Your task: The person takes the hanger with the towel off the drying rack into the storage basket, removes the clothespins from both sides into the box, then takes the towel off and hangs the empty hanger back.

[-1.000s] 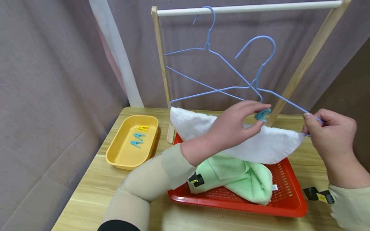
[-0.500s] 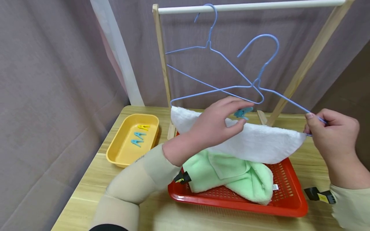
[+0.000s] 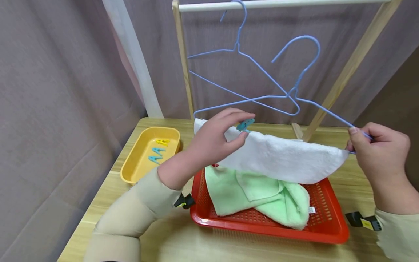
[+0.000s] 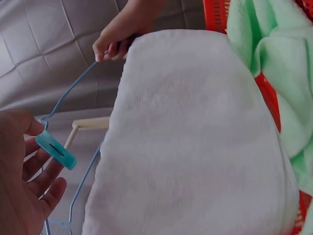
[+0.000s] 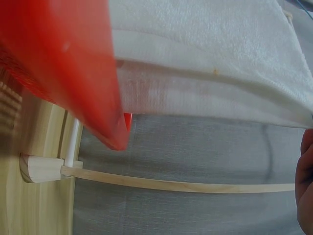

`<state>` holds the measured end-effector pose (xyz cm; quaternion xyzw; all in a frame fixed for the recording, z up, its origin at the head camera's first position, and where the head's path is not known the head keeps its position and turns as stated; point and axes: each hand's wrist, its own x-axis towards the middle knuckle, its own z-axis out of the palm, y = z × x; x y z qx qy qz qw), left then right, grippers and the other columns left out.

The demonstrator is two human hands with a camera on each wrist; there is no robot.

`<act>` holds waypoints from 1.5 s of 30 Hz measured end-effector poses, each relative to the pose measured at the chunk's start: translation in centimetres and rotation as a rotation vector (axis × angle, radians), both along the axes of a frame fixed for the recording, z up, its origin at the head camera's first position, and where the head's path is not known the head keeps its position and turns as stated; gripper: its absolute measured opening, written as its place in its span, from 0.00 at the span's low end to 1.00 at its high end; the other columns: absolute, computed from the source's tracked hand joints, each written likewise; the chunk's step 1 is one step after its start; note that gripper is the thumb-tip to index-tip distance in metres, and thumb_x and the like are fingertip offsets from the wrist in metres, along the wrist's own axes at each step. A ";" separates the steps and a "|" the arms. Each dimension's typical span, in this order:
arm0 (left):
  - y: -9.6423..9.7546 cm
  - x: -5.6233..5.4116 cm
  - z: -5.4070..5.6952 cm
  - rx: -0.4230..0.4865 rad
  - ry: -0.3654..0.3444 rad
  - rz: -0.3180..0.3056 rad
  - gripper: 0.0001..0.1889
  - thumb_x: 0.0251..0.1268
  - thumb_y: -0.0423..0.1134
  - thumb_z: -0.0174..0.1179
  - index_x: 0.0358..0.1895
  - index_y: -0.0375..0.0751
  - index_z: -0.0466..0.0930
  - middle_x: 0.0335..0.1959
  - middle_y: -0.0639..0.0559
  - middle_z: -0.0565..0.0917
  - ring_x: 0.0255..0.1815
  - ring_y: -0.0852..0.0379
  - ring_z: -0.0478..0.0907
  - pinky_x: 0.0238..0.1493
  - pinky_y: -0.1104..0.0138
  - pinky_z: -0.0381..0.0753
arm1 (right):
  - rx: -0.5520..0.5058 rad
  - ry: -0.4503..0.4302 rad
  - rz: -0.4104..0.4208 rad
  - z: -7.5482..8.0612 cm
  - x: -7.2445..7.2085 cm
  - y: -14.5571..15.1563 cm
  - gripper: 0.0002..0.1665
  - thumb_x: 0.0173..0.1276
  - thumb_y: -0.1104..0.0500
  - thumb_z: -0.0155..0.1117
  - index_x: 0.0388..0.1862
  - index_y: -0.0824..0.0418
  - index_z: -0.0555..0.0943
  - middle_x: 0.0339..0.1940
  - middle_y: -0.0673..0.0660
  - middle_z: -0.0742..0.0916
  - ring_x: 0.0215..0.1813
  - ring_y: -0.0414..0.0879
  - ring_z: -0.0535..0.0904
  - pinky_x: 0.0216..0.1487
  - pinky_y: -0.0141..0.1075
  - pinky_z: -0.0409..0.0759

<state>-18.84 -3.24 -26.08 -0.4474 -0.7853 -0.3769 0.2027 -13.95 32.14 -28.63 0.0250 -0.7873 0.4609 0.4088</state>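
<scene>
A white towel point(image 3: 281, 156) hangs folded over the lower bar of a blue wire hanger point(image 3: 248, 101). My right hand point(image 3: 381, 153) grips the hanger's right end beside the towel's corner. Between thumb and fingers my left hand point(image 3: 214, 140) pinches a teal clothespin point(image 3: 245, 124), which is near the towel's top edge toward its left part. In the left wrist view the clothespin point(image 4: 56, 150) looks apart from the towel point(image 4: 195, 137). The right wrist view shows the towel point(image 5: 195, 93) from below and only part of the right hand point(image 5: 305, 186).
A red basket point(image 3: 278, 236) holding a green towel point(image 3: 255, 193) stands below. To the left, a yellow tray point(image 3: 131, 174) contains two teal clothespins point(image 3: 155, 159) and a yellow one point(image 3: 162, 142). Behind is a wooden rack point(image 3: 353, 69) with a second blue hanger point(image 3: 262, 72) on its white rod.
My left hand has moved left along the towel with the clothespin, uncovering more of the towel's middle. My right hand keeps its grip on the hanger, almost in place.
</scene>
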 end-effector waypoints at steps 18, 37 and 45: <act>-7.2 0.4 -0.9 -0.124 -0.115 0.197 0.20 0.67 0.37 0.63 0.62 0.46 0.79 0.59 0.55 0.78 0.60 0.60 0.74 0.57 0.64 0.78 | -0.005 -0.006 -0.009 0.0 0.1 0.2 0.24 0.63 0.70 0.60 0.06 0.67 0.72 0.08 0.42 0.77 0.12 0.31 0.71 0.18 0.22 0.65; -10.7 0.6 -3.6 -0.277 -0.149 0.285 0.22 0.67 0.39 0.63 0.64 0.48 0.78 0.58 0.52 0.80 0.54 0.53 0.78 0.53 0.59 0.79 | -0.001 -0.009 -0.006 -0.3 0.0 0.6 0.24 0.63 0.70 0.61 0.07 0.69 0.72 0.08 0.42 0.77 0.12 0.31 0.71 0.18 0.22 0.65; -12.0 0.5 -4.7 -0.373 -0.194 0.325 0.22 0.65 0.37 0.63 0.63 0.47 0.79 0.54 0.53 0.81 0.52 0.53 0.77 0.57 0.57 0.79 | -0.005 0.007 0.005 -0.2 0.0 0.7 0.24 0.63 0.71 0.61 0.06 0.68 0.72 0.08 0.42 0.77 0.12 0.31 0.71 0.18 0.21 0.66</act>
